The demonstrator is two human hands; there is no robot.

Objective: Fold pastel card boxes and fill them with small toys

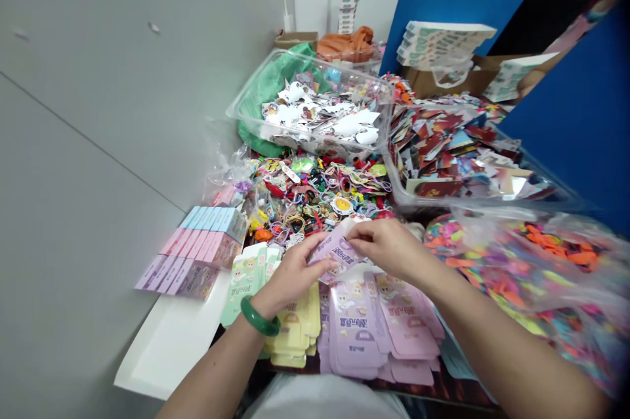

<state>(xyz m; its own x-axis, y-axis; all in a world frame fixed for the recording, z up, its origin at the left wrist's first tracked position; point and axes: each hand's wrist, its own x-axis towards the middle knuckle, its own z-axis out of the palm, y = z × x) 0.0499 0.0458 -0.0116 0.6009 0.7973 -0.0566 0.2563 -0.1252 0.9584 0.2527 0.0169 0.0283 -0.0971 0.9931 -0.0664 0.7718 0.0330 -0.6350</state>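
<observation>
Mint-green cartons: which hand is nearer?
Left. The left hand is just right of the mint-green cartons, holding a purple carton; the right hand is farther right.

Holding a purple carton (333, 256) in both hands: gripping its left end with left hand (294, 268), pinching its upper right end with right hand (384, 242). Wearing a green bangle (258, 322) on left wrist. Got flat cartons along near edge, left to right: green stack (245, 281), yellow stack (293, 333), purple stack (352, 324), pink stack (408, 314), blue stack (457, 353). Seeing rows of closed boxes (197, 249) at left, just beyond a white tray (172, 343). Past the hands, seeing loose trinkets (315, 196), then a clear bin (233, 110) of paper cut-outs (319, 113). Seeing colourful bagged pieces (536, 281) at right.
</observation>
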